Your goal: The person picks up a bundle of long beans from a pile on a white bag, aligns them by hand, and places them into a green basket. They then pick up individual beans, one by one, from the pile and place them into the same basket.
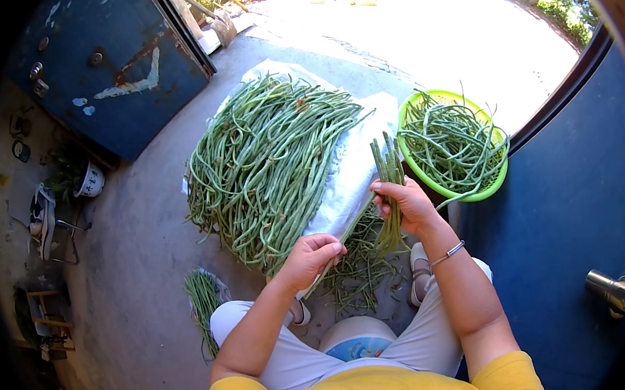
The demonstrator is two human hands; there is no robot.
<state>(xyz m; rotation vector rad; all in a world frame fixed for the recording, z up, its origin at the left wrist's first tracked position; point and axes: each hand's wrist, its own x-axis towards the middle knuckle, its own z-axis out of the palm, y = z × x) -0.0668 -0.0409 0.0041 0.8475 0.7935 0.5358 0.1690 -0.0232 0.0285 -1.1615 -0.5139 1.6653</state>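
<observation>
My right hand [409,204] is closed round an upright bunch of green long beans [390,162], held in front of the bright green basket [413,167]. Between the thumb and fingers of my left hand [308,260] is one end of a single long bean [350,230]; it slants up toward the right hand. A large heap of long beans [267,162] lies on a white plastic sheet [350,167] just beyond my left hand. Loose long beans tangle inside the basket. Below my hands, short bean pieces [361,275] litter the floor between my feet.
A smaller bundle of beans [204,304] lies on the floor by my left knee. Blue metal doors stand at the left [132,106] and right [545,200]. Shoes on a rack [42,217] and a potted plant [88,180] line the left wall.
</observation>
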